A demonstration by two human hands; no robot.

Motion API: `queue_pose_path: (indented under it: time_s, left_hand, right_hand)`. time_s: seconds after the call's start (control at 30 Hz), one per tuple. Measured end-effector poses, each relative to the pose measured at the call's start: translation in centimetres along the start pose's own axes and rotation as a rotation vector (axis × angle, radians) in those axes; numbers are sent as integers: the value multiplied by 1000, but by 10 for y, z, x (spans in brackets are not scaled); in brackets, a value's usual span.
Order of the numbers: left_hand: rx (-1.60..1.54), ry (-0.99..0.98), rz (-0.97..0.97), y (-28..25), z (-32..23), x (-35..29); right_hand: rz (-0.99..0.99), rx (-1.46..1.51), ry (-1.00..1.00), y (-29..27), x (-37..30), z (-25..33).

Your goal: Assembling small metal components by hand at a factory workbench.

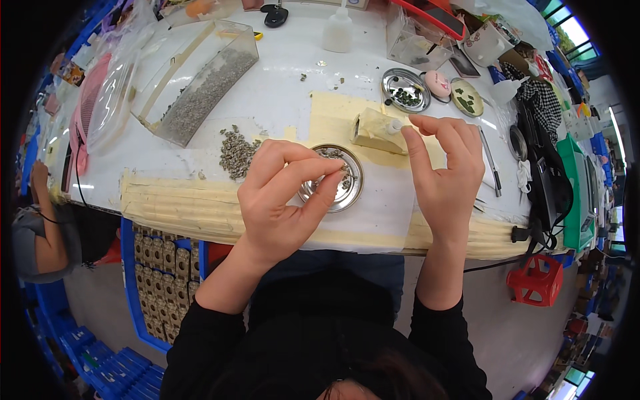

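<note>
My left hand (283,193) is over a round metal dish (358,190) holding several small grey-green pieces. Its thumb and index finger pinch together; what is between the tips is too small to name. To its right, my right hand (448,170) is raised, thumb and index tips drawn close together. These tips are at a white rounded tip (395,126) on a tan, tape-covered block (373,133); whether they grip it, I cannot tell. Left of the dish lies a loose pile of small grey-green pieces (238,152).
A clear tilted box (213,87) of grey granules stands at the left. Behind are a white squeeze bottle (338,32), a metal dish of dark green pieces (423,100) and a pen (490,160). Below the table edge stand a blue crate (137,313) and a red stool (535,280). Another person sits far left.
</note>
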State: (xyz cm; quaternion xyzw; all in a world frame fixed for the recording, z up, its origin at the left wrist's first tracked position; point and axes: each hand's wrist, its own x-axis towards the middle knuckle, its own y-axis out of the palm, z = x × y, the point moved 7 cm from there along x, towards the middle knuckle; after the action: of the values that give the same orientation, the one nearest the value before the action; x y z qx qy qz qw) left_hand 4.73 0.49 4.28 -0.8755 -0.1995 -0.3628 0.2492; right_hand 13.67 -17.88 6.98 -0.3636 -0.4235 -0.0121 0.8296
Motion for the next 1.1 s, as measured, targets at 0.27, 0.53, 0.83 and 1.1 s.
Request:
queue_pose_path:
  time_s: [0.27,0.53,0.83,1.1]
  left_hand:
    - [9,4,9,-3,-2,0]
    - [12,27,63,0,-4,1]
    - [11,50,59,-1,-5,1]
    - [5,50,55,0,-5,0]
  right_hand:
    - [-147,99,-3,-16,-6,16]
    - [-73,599,103,6,-28,23]
    - [-65,593,113,10,-29,24]
    - [-61,587,105,10,-28,25]
